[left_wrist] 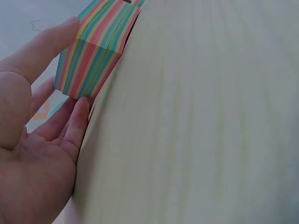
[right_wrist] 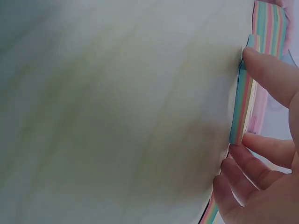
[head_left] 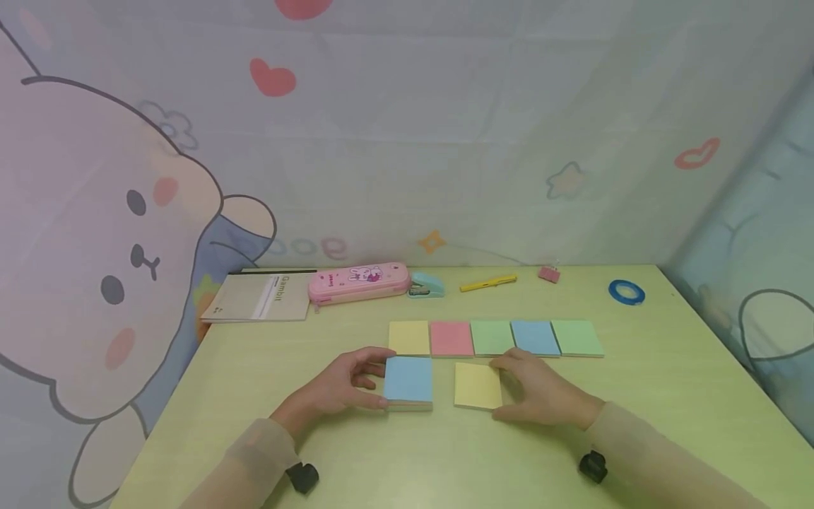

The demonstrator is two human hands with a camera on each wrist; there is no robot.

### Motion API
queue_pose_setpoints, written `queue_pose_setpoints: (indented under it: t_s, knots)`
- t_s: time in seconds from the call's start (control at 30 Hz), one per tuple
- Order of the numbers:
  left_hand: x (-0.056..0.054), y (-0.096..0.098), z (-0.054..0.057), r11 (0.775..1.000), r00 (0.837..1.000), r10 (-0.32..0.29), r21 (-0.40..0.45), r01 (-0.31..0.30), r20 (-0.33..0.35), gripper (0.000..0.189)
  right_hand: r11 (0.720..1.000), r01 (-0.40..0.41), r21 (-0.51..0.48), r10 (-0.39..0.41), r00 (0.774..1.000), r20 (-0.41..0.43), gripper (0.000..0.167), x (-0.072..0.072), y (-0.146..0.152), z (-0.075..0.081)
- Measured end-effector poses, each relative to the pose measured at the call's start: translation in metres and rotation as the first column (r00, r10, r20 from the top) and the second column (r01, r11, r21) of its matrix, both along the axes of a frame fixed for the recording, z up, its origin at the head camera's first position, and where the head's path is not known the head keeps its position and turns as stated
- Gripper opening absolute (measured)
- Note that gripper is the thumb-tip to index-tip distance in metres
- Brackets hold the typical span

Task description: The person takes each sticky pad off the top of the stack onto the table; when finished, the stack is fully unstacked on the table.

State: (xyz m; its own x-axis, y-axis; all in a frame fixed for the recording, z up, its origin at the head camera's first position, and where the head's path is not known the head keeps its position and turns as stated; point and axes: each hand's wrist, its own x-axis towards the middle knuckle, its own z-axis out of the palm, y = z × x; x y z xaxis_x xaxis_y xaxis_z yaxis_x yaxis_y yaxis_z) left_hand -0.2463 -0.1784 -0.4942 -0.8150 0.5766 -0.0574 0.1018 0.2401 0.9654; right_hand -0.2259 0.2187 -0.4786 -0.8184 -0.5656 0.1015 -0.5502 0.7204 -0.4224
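A thick stack of sticky notes with a blue top sits left of centre on the table. My left hand grips its left side, thumb at the near edge and fingers at the far one; striped sides of the stack show in the left wrist view. To its right lies a thinner sticky note pad with a yellow top. My right hand pinches this pad between thumb and index finger from the right. In the right wrist view the thin striped edge of the pad lies close against the table.
Behind the hands is a row of several pads: yellow, pink, green, blue, green. At the back stand a notebook, pink pencil case, mint stapler, yellow pen, pink clip and blue tape roll.
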Motion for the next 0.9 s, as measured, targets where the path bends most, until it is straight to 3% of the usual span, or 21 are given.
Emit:
queue_pose_setpoints:
  t_s: [0.23, 0.9]
  knots:
    - [-0.002, 0.000, -0.001, 1.000, 1.000, -0.003, -0.003, 0.003, -0.002, 0.077, 0.997, -0.065, -0.044, 0.065, 0.998, -0.005, 0.076, -0.003, -0.014, 0.003]
    - [0.000, -0.001, 0.000, 1.000, 1.000, -0.007, 0.012, 0.007, 0.009, 0.076, 0.995, -0.096, 0.001, 0.096, 0.995, 0.032, 0.078, -0.009, -0.028, 0.001]
